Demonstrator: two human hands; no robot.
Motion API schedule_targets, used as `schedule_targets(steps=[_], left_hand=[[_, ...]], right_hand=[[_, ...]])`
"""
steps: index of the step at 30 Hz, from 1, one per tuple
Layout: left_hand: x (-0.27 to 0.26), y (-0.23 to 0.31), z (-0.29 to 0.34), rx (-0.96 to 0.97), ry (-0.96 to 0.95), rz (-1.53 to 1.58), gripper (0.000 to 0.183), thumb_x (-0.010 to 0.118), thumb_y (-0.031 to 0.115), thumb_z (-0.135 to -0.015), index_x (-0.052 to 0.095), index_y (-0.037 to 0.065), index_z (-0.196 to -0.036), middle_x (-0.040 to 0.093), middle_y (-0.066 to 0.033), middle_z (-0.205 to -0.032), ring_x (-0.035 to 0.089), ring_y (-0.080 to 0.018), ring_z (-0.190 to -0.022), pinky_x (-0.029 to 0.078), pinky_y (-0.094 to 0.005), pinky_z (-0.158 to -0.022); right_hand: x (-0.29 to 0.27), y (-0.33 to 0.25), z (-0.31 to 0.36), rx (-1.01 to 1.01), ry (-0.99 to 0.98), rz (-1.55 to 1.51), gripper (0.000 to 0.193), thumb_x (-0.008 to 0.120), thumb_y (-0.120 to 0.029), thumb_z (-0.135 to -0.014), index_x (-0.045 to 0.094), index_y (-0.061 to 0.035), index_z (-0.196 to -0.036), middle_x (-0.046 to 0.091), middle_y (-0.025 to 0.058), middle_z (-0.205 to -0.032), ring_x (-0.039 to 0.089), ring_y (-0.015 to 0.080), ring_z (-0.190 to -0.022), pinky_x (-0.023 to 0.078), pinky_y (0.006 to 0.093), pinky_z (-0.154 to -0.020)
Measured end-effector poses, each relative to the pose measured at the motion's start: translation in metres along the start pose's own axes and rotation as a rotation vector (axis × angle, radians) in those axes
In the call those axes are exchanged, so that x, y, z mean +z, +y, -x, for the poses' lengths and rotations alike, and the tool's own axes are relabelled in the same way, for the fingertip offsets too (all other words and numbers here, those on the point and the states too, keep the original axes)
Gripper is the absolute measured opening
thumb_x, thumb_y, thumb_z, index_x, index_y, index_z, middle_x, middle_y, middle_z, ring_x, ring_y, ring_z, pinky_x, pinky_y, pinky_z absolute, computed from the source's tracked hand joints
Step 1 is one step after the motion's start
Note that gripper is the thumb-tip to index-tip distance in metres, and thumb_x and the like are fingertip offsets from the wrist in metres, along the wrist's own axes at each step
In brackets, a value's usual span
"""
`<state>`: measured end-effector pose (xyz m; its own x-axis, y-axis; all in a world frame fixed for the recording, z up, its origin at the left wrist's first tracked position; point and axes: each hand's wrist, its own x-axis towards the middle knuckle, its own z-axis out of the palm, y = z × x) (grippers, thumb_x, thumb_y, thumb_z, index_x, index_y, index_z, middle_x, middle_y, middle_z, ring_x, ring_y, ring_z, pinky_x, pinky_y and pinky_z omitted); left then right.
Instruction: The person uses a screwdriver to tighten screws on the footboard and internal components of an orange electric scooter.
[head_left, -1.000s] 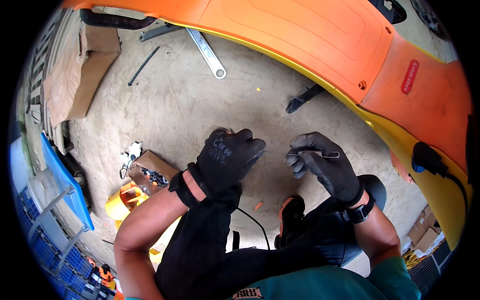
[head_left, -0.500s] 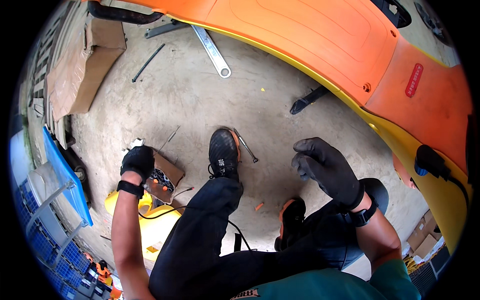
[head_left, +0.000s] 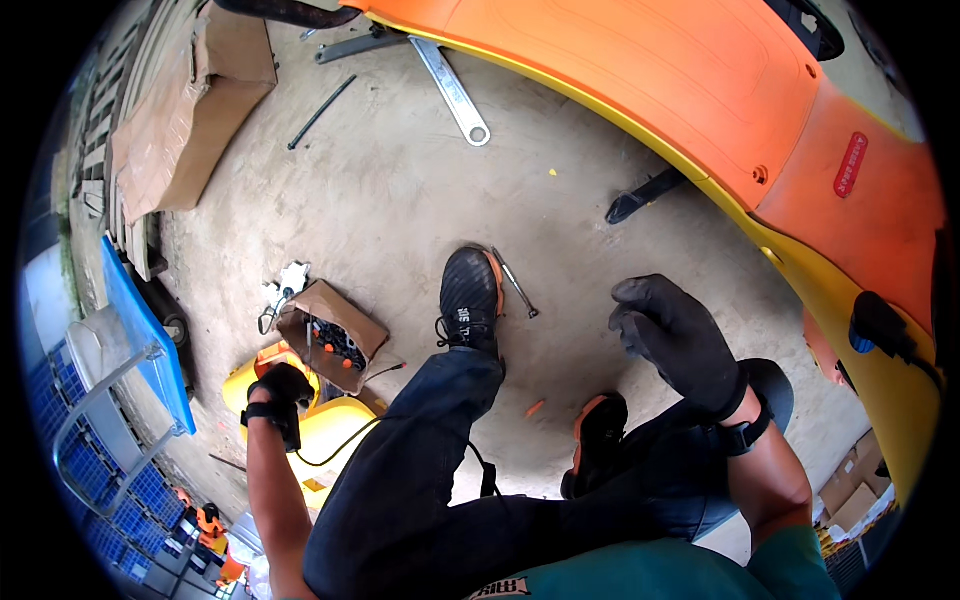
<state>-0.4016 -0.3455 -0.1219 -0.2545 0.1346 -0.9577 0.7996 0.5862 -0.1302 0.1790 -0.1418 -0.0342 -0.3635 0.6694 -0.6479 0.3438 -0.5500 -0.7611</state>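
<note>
My left hand (head_left: 280, 388), in a black glove, is over a yellow plastic part (head_left: 340, 430) on the floor at my left. Its fingers are curled and too dark to show whether anything is in them. Just beyond it stands an opened cardboard box (head_left: 345, 305) of small black and orange pieces. A silver metal piece (head_left: 293, 277) lies against the box's far left side. My right hand (head_left: 680, 345), also black-gloved, hangs above my right knee with its fingers loosely bent and apart; nothing shows in it.
A metal rod with a socket-like end (head_left: 516, 284) lies beside my left shoe (head_left: 470, 295). Farther off are a large silver wrench (head_left: 452, 95) and a dark rod (head_left: 322, 112). An orange and yellow machine body (head_left: 640, 90) arches across the far right. A big carton (head_left: 195, 115) stands far left.
My left hand has drawn back from the silver metal piece, uncovering it, and is now over the yellow part. The view has shifted slightly; my right hand keeps its pose.
</note>
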Motion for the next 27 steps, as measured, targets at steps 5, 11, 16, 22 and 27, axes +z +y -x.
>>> schedule_targets(steps=[5,11,16,22,27], left_hand=[[0.005,0.004,-0.01,-0.01,0.092,-0.105,0.018,0.072,0.019,-0.078,0.073,0.002,-0.085,0.072,-0.015,-0.08,0.069,-0.0239,-0.071,0.052,-0.0398,-0.063],[-0.05,0.108,0.018,0.407,0.631,-0.167,0.019,0.065,0.018,-0.088,0.071,0.001,-0.096,0.07,-0.0165,-0.084,0.07,-0.0306,-0.08,0.054,-0.0409,-0.07],[-0.072,0.237,0.09,0.689,0.099,0.683,0.041,0.055,-0.003,-0.093,0.053,0.007,-0.133,0.06,-0.0015,-0.097,0.06,-0.0092,-0.086,0.048,-0.0238,-0.075],[-0.053,0.276,0.054,0.773,-0.015,0.673,0.037,0.062,0.002,-0.095,0.051,0.004,-0.131,0.061,-0.0041,-0.098,0.064,-0.0114,-0.083,0.052,-0.025,-0.072],[-0.04,0.312,0.045,0.89,0.049,0.592,0.038,0.063,0.004,-0.095,0.052,0.001,-0.131,0.063,-0.0063,-0.104,0.065,-0.0121,-0.087,0.053,-0.026,-0.074]], right_hand=[[-0.003,0.0,0.001,0.038,0.003,-0.016,0.026,0.06,-0.01,-0.097,0.058,-0.0006,-0.121,0.063,0.0022,-0.086,0.056,0.0069,-0.073,0.048,0.0241,-0.067],[-0.001,0.009,-0.001,0.03,-0.016,-0.019,0.026,0.061,-0.011,-0.096,0.058,-0.0011,-0.12,0.063,0.0039,-0.084,0.056,0.0088,-0.071,0.048,0.0258,-0.066],[-0.005,0.014,-0.004,-0.029,-0.003,0.148,0.025,0.062,-0.011,-0.095,0.058,-0.0017,-0.118,0.064,0.0073,-0.082,0.059,0.013,-0.071,0.049,0.0295,-0.066],[-0.012,0.015,-0.001,-0.106,0.039,0.286,0.025,0.062,-0.013,-0.094,0.057,-0.0024,-0.116,0.065,0.0108,-0.08,0.062,0.019,-0.069,0.05,0.0322,-0.066],[-0.011,0.016,0.003,-0.144,0.045,0.367,0.025,0.064,-0.014,-0.093,0.057,-0.0028,-0.115,0.065,0.0146,-0.08,0.065,0.0266,-0.07,0.051,0.0355,-0.067]])
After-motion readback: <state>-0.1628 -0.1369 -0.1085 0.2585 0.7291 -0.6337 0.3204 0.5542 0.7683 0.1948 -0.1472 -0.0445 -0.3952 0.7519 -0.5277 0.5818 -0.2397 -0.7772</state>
